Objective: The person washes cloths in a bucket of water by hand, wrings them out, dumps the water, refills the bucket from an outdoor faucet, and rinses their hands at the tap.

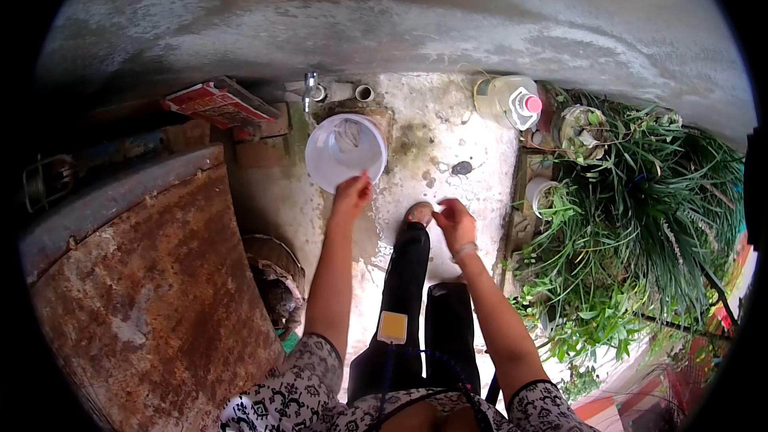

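Observation:
A white plastic bucket (313,162) stands on the wet concrete floor below a metal tap (310,90). Inside it lies a greyish, crumpled thing like a cloth (348,134). My left hand (350,195) is at the bucket's near edge with its fingers curled in; whether it touches the rim or holds something small, I cannot make out. To the right, over my shoe (418,214), hovers my right hand (458,226). Its fingers are loosely bent, thumb and forefinger slightly apart, and nothing shows between them. A pale band (464,251) circles that wrist.
A large plastic jug (508,102) with a pink cap stands by the wall. Leafy plants (632,208) and a white pot (540,194) line the right side. A rusty metal sheet (152,288) fills the left. A dark lump (462,168) lies on the floor.

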A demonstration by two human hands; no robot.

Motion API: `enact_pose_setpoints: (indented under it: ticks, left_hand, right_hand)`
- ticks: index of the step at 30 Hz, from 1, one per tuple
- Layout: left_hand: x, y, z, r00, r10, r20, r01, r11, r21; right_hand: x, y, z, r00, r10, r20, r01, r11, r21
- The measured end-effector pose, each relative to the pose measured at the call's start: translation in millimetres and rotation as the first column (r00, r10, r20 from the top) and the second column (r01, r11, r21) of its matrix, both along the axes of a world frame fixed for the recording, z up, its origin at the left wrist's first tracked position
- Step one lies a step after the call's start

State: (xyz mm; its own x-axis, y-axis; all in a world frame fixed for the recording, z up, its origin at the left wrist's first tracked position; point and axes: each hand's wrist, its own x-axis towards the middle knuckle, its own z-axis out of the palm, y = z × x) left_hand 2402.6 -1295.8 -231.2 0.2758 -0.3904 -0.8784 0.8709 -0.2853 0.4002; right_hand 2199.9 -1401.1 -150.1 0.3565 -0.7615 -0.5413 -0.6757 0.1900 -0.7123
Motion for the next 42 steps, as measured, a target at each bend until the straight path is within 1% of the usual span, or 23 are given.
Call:
enact_pose_setpoints:
  ticks: [2, 4, 5, 6, 7, 9, 10, 11, 14, 16, 17, 19, 20, 21, 23, 24, 27, 32, 34, 35, 38, 40, 42]
  left_hand:
    - [47, 17, -43, 0.986, 0.164, -0.008, -0.163, 0.983, 0.087]
    - [97, 29, -87, 0.969, 0.246, -0.022, -0.246, 0.969, -0.001]
    - [117, 24, -94, 0.963, 0.269, 0.017, -0.269, 0.963, -0.022]
    - [134, 23, -113, 0.925, 0.374, 0.068, -0.369, 0.926, -0.075]
    - [138, 17, -103, 0.924, 0.331, 0.192, -0.279, 0.926, -0.254]
    - [168, 6, -125, 0.937, 0.298, 0.183, -0.273, 0.95, -0.15]
    - [165, -3, -110, 0.967, 0.193, 0.168, -0.14, 0.949, -0.283]
    - [169, -12, -113, 0.981, 0.099, 0.166, -0.068, 0.981, -0.18]
    - [166, -24, -95, 0.974, 0.157, 0.163, -0.142, 0.985, -0.1]
    - [160, -26, -67, 0.977, 0.036, 0.212, -0.105, 0.941, 0.323]
    - [155, -17, -54, 0.974, 0.036, 0.224, -0.114, 0.931, 0.346]
    - [146, -16, -36, 0.83, -0.386, 0.403, 0.151, 0.851, 0.503]
    - [138, -11, -39, 0.732, -0.318, 0.603, 0.053, 0.908, 0.415]
    - [140, -6, -43, 0.725, -0.323, 0.608, 0.059, 0.909, 0.412]
    - [153, 6, -40, 0.638, -0.735, 0.231, 0.406, 0.575, 0.71]
    - [147, 11, -31, 0.628, -0.74, 0.241, 0.401, 0.573, 0.715]
    - [115, 24, 11, 0.15, -0.909, 0.388, -0.012, 0.391, 0.92]
    - [101, 85, -19, -0.276, -0.865, 0.419, 0.035, 0.426, 0.904]
    - [59, 84, 33, -0.125, -0.915, 0.383, 0.018, 0.384, 0.923]
    - [35, 85, 69, 0.048, -0.944, 0.327, 0.018, 0.328, 0.944]
    - [17, 118, 98, 0.121, -0.923, 0.364, 0.113, 0.377, 0.919]
    - [11, 134, 120, 0.013, -0.98, 0.197, 0.177, 0.196, 0.965]
    - [33, 149, 121, 0.088, -0.99, 0.112, 0.451, 0.14, 0.881]
  right_hand:
    - [-44, 8, -7, 0.997, -0.069, -0.017, 0.07, 0.992, 0.104]
    - [-93, 17, 5, 0.983, -0.127, -0.133, 0.151, 0.97, 0.19]
    - [-120, 23, 16, 0.971, 0.011, -0.239, 0.004, 0.998, 0.063]
    - [-159, 36, 12, 0.95, 0.039, -0.311, -0.003, 0.993, 0.117]
    - [-185, 47, 23, 0.952, -0.062, -0.298, 0.122, 0.974, 0.189]
    - [-242, 72, 34, 0.91, -0.127, -0.394, 0.256, 0.921, 0.294]
    - [-273, 91, 37, 0.893, -0.168, -0.417, 0.303, 0.91, 0.282]
    - [-287, 99, 52, 0.889, -0.221, -0.401, 0.361, 0.877, 0.317]
    - [-307, 115, 84, 0.831, -0.263, -0.491, 0.463, 0.817, 0.345]
    - [-306, 118, 99, 0.815, -0.228, -0.532, 0.463, 0.809, 0.362]
    - [-310, 125, 102, 0.822, -0.21, -0.529, 0.455, 0.802, 0.388]
    - [-316, 134, 97, 0.834, -0.297, -0.465, 0.493, 0.78, 0.385]
    - [-313, 137, 97, 0.823, -0.354, -0.445, 0.539, 0.733, 0.415]
    - [-313, 139, 99, 0.812, -0.342, -0.472, 0.549, 0.721, 0.422]
    - [-312, 142, 102, 0.806, -0.357, -0.471, 0.566, 0.696, 0.442]
    - [-309, 141, 108, 0.808, -0.32, -0.495, 0.548, 0.718, 0.429]
    - [-339, 170, 98, 0.807, -0.441, -0.393, 0.585, 0.69, 0.426]
    - [-397, 220, 103, 0.75, -0.576, -0.325, 0.661, 0.63, 0.408]
    - [-430, 247, 108, 0.711, -0.624, -0.325, 0.702, 0.599, 0.386]
    - [-447, 263, 115, 0.674, -0.655, -0.343, 0.738, 0.568, 0.365]
    - [-511, 318, 131, 0.604, -0.668, -0.434, 0.797, 0.517, 0.312]
    - [-546, 361, 152, 0.49, -0.744, -0.454, 0.871, 0.396, 0.292]
    - [-561, 393, 185, 0.425, -0.704, -0.569, 0.905, 0.344, 0.251]
